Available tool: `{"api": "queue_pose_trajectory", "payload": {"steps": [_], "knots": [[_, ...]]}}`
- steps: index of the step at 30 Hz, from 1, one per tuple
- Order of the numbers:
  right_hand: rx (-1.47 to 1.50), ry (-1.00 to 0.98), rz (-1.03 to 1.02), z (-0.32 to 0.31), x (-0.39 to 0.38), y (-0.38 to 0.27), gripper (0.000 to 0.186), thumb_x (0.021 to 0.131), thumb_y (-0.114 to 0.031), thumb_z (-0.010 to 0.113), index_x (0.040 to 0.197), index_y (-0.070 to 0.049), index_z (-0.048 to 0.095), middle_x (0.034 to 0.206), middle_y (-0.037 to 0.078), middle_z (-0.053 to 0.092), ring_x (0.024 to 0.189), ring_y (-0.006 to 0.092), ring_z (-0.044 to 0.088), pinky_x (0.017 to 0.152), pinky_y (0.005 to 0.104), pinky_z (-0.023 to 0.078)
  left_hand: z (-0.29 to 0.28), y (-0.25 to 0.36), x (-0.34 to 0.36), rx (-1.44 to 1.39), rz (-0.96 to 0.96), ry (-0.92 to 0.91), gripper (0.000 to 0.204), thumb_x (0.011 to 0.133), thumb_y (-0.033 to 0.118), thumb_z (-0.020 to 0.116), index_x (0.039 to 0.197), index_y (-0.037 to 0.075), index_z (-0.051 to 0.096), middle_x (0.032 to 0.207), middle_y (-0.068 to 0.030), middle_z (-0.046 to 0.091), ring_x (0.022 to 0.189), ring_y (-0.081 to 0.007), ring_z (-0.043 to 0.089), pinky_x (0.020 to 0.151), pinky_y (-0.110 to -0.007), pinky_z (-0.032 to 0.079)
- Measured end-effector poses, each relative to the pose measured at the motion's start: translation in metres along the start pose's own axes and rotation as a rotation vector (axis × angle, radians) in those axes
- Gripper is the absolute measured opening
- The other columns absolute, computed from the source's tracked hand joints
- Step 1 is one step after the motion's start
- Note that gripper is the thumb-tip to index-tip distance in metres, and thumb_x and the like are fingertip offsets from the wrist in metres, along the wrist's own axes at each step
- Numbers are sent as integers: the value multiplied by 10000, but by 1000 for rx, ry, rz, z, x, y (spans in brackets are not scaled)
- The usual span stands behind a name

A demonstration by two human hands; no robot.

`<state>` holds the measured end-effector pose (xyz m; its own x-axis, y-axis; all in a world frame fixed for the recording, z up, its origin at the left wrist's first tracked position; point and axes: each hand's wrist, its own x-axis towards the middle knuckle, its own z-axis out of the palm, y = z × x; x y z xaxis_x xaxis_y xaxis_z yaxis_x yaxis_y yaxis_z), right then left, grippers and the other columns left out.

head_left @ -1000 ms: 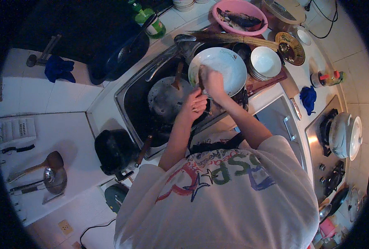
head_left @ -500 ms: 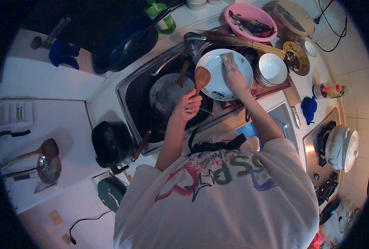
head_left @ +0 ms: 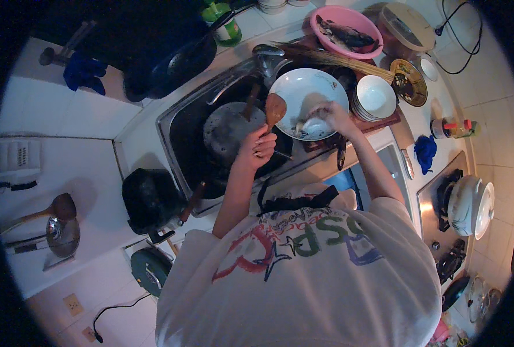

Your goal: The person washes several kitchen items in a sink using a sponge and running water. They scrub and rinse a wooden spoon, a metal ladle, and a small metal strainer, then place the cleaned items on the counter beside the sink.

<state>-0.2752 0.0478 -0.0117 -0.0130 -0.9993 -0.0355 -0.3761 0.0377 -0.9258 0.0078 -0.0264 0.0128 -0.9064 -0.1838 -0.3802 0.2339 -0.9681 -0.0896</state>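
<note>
My left hand (head_left: 258, 148) is closed round the handle of a wooden spoon (head_left: 276, 107), its bowl pointing up and overlapping the left rim of a large white plate (head_left: 303, 87). Whether these fingers also touch the plate is unclear. My right hand (head_left: 335, 117) is over the lower right part of the plate, fingers curled and slightly blurred; something small and pale seems to be under them. Dark specks show along the plate's lower edge. Left of the plate, in the dark sink (head_left: 182, 130), is a round grey pan (head_left: 228, 133) with cloudy contents.
White bowls (head_left: 376, 97) are stacked right of the plate. Behind are a straw brush (head_left: 338, 59), a pink basin (head_left: 349, 14) holding a fish, and a yellow-brown bowl (head_left: 410, 84). A faucet (head_left: 222, 89) reaches over the sink. A white lidded pot (head_left: 470, 205) stands on the stove at right.
My right hand has moved from the upper middle of the plate down toward its lower right part, its fingers now curled. My left hand still grips the wooden spoon. The view has shifted slightly.
</note>
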Motion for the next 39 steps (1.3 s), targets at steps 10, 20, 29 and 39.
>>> {"api": "queue_pose_trajectory", "payload": {"steps": [10,20,29,39], "knots": [[-243,579,-233,66,-5,-51,254,774,-115,701,961,-43,545,909,133,564,849,301,548,768,357,441,19,-40,32,107,4,61,244,1004,288,369,877,124,497,513,26,345,336,-68,270,307,-208,234],[-86,823,22,89,35,-48,322,819,-240,678,648,-3,541,645,164,553,585,332,554,570,417,436,40,-67,34,575,154,394,235,997,266,384,1225,315,416,514,34,318,335,-69,252,283,-208,210],[-115,890,149,60,56,-44,341,876,-322,576,789,-7,673,687,222,610,634,381,604,616,433,468,26,-68,38,519,138,279,186,994,249,381,1152,241,477,501,38,312,344,-64,270,281,-210,220],[-84,918,143,49,79,-9,298,886,-289,551,804,-36,685,710,197,633,652,365,623,609,425,478,34,-56,26,559,85,225,174,982,306,431,1150,260,444,508,41,297,351,-66,230,294,-216,210]]}}
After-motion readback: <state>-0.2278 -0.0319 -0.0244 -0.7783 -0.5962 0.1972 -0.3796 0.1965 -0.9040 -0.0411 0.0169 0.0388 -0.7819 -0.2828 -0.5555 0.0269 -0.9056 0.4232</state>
